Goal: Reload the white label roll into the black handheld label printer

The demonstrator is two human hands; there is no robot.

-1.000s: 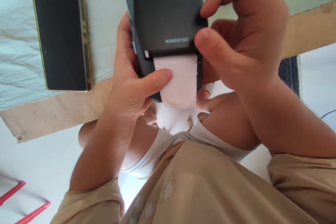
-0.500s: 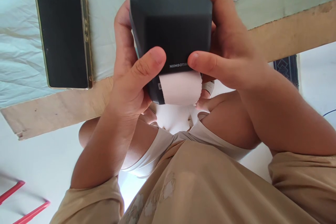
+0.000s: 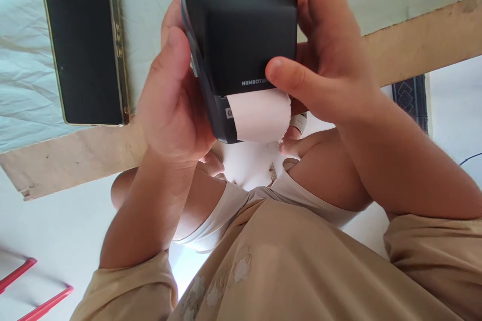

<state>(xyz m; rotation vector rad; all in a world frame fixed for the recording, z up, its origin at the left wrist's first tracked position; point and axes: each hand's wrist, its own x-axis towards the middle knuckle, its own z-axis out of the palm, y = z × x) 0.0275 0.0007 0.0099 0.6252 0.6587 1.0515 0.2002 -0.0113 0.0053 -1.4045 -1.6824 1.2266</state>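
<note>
Here, matte black boxy printer (image 3: 241,35), both hands, smooth white paper (image 3: 259,115) curling out.

- A pale green sheet (image 3: 26,75), creased, covered the top of the desk.
- The bare wooden edge of the desk (image 3: 75,155) ran slantwise across the view, chipped at its lower left end.
- A dark phone (image 3: 85,52) lay face up on the sheet.
- The floor (image 3: 56,230) below was white and brightly lit.
- A dark patterned mat (image 3: 410,100) showed at the right.
- Two red bars (image 3: 41,306) lay at the lower left.
</note>
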